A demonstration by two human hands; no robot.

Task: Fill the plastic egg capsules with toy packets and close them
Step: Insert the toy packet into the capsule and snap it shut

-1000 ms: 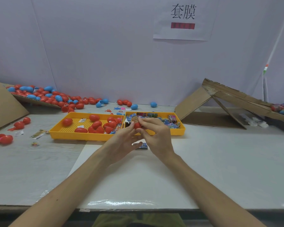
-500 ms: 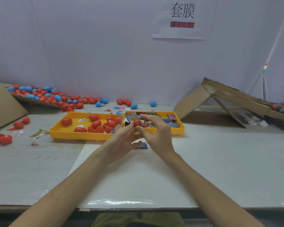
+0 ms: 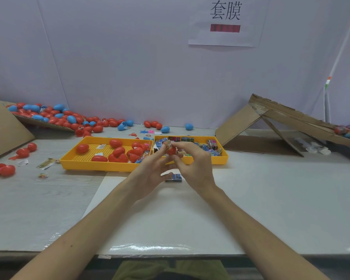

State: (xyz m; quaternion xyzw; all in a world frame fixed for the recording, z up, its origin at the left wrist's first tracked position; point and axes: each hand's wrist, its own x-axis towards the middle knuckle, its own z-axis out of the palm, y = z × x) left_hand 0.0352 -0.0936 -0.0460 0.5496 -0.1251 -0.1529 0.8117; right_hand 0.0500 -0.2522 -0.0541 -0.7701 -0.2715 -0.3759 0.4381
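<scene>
"Egg capsule (image 3: pixel 171 150): where have you got it?"

"Up between my two hands, in front of the right yellow tray (image 3: pixel 220 158). My left hand (image 3: pixel 149 174) pinches its red shell at the fingertips. My right hand (image 3: pixel 194 164) curls round it from the other side."

"What is it like?"

"Smooth, glossy, rounded plastic. A crinkly printed toy packet (image 3: pixel 167 144) sticks out at its top. A flat blue packet (image 3: pixel 174 177) lies on the pale table (image 3: pixel 271 199) just below my hands."
</scene>
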